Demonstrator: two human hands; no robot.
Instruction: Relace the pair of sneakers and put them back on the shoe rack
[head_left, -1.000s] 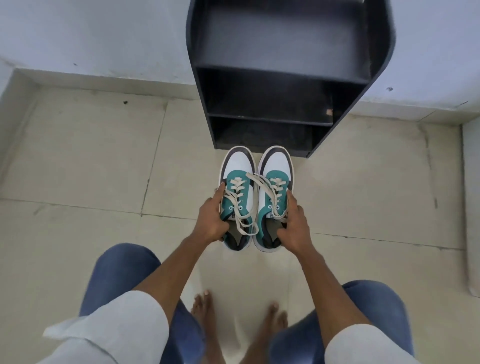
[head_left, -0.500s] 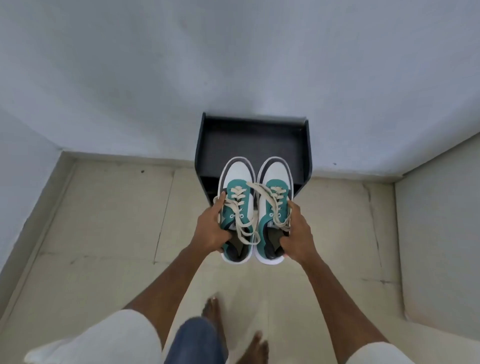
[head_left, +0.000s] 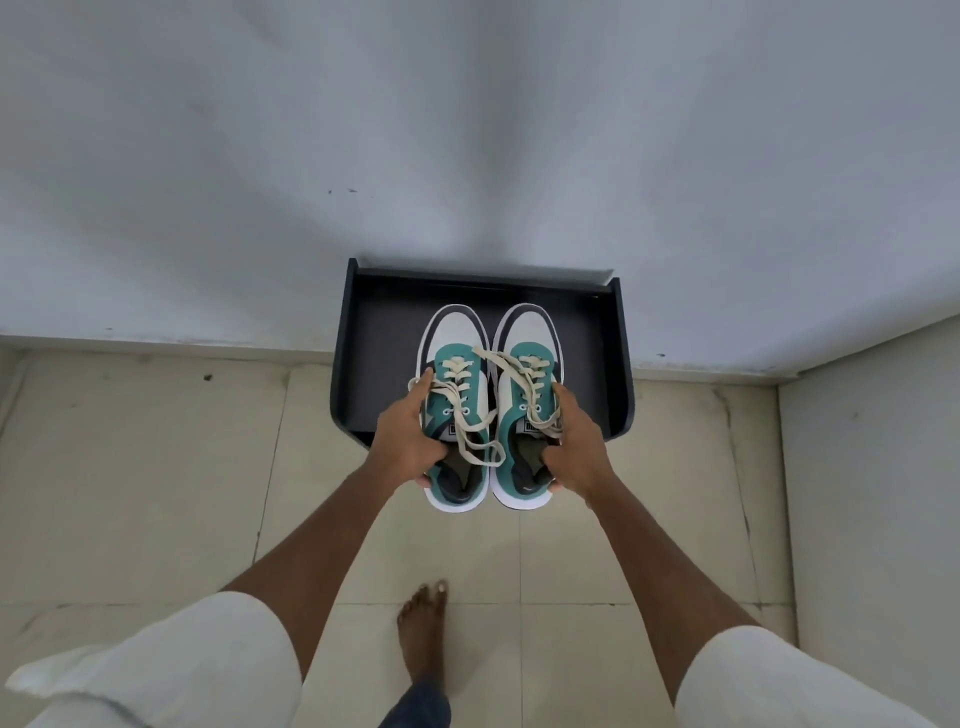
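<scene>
**Both sneakers in hand, held over top of rack**

- Left hand (head_left: 407, 441) is wrapped around the outer side of the left sneaker (head_left: 457, 410); thumb lies on top near the laces, fingers curl under the sole.
- Right hand (head_left: 574, 449) grips the right sneaker (head_left: 524, 405) the same way from its outer side, thumb at the collar opening.
- Shoes are side by side, toes pointing far, toward the wall (head_left: 467, 130); inner edges just about touching. Teal uppers, white toe caps, dark trim, white soles.
- Cream laces (head_left: 470, 415) are threaded through the eyelets on both; loose ends hang slack. One strand crosses from the right shoe's upper eyelets over to the left shoe, and a loop dangles between the heels.
- Shoe rack (head_left: 613, 364) is dark and sits against the wall, seen from above. Toe halves of the shoes overlap its top shelf; heels overhang the near edge. Cannot tell whether the soles touch the shelf or hover above it.
- Tiled floor (head_left: 156, 493) below, one bare foot (head_left: 423, 634) near centre, white sleeves (head_left: 171, 670) at the near edge.
</scene>
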